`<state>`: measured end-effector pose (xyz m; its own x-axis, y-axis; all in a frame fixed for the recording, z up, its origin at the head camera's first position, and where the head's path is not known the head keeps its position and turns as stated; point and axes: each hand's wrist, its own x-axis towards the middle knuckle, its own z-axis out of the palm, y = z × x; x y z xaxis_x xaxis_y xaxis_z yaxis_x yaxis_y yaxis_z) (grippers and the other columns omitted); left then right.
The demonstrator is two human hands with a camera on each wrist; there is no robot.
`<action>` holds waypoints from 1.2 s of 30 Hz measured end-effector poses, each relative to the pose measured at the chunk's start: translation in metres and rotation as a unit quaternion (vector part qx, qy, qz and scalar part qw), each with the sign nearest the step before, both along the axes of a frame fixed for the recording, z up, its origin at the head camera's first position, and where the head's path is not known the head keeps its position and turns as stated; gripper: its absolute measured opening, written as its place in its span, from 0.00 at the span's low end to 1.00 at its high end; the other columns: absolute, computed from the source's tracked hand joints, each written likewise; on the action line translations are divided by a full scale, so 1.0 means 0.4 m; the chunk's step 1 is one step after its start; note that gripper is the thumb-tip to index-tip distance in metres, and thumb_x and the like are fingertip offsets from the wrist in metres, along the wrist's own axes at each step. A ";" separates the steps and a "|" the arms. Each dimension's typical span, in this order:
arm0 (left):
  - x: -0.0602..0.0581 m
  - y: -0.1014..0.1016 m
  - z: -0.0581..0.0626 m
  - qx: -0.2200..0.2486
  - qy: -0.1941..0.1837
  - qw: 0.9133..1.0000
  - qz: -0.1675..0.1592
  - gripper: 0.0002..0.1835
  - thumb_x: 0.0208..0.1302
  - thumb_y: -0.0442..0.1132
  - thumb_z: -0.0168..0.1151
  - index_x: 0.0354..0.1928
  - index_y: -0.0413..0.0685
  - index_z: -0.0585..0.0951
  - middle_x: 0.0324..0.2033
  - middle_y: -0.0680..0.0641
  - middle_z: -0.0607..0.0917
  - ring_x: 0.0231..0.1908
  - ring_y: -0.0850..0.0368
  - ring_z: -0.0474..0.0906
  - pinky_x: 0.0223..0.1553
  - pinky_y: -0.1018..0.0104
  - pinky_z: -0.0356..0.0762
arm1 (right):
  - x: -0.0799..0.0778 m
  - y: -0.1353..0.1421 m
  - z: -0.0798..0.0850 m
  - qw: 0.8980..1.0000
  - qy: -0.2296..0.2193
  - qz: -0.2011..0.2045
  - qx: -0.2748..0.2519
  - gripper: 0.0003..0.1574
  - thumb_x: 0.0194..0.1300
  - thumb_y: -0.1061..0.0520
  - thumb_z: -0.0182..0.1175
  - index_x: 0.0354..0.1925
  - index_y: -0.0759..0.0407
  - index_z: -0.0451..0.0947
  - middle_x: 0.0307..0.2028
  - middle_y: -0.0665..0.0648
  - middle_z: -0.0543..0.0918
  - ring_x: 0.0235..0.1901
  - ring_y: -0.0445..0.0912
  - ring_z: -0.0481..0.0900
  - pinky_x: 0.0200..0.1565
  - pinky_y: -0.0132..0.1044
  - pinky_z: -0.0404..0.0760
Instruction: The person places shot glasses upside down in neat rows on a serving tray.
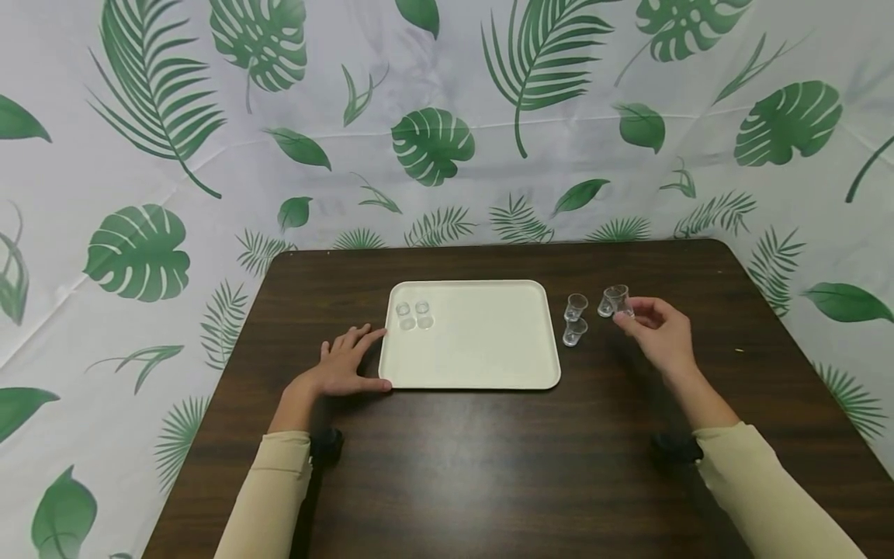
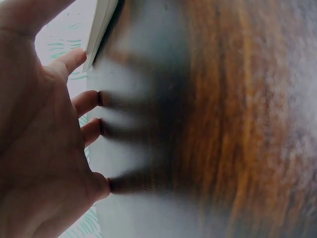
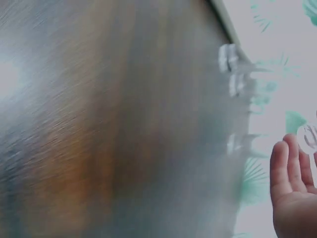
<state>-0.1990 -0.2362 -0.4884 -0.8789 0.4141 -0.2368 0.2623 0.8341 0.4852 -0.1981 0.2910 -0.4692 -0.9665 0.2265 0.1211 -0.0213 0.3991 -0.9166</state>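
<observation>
My right hand (image 1: 660,334) pinches a small clear glass (image 1: 619,296) between thumb and fingers, at the right of the tray. In the right wrist view this glass (image 3: 310,137) shows at the frame's edge above the fingers. Close behind it is another clear glass (image 1: 605,305). Two more glasses, one farther back (image 1: 576,304) and one nearer (image 1: 574,333), stand beside the tray's right edge. On the cream tray (image 1: 482,341), two clear glasses stand side by side at the far left. With fingers spread, my left hand (image 1: 340,369) touches the tray's left edge and front left corner.
The dark wooden table (image 1: 475,473) extends in front of the tray and to both sides. A white cloth with green leaves (image 1: 433,147) hangs behind the table. In the right wrist view the standing glasses (image 3: 237,84) are blurred.
</observation>
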 end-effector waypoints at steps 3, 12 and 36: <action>-0.001 0.001 0.002 0.004 0.000 1.000 -0.002 0.56 0.52 0.69 0.67 0.77 0.58 0.53 0.76 0.38 0.48 0.72 0.33 0.42 0.61 0.24 0.34 | -0.008 -0.022 0.027 0.999 0.029 0.013 -0.004 0.26 0.59 0.58 0.71 0.51 0.72 0.76 0.37 0.46 0.81 0.33 0.31 0.81 0.32 0.24 0.79; 0.001 -0.003 -0.001 0.006 0.008 1.000 -0.001 0.56 0.51 0.69 0.68 0.77 0.58 0.54 0.75 0.38 0.50 0.72 0.32 0.43 0.60 0.23 0.34 | -0.031 -0.145 0.094 0.984 0.107 0.074 0.124 0.18 0.56 0.63 0.71 0.46 0.65 0.83 0.41 0.60 0.80 0.35 0.44 0.78 0.33 0.22 0.73; 0.012 -0.002 -0.008 0.022 0.009 1.000 -0.002 0.54 0.54 0.66 0.68 0.77 0.57 0.53 0.75 0.38 0.48 0.72 0.32 0.42 0.60 0.23 0.32 | -0.106 -0.478 -0.046 0.964 0.035 0.179 0.194 0.24 0.59 0.62 0.68 0.55 0.58 0.80 0.47 0.56 0.84 0.41 0.49 0.80 0.42 0.43 0.76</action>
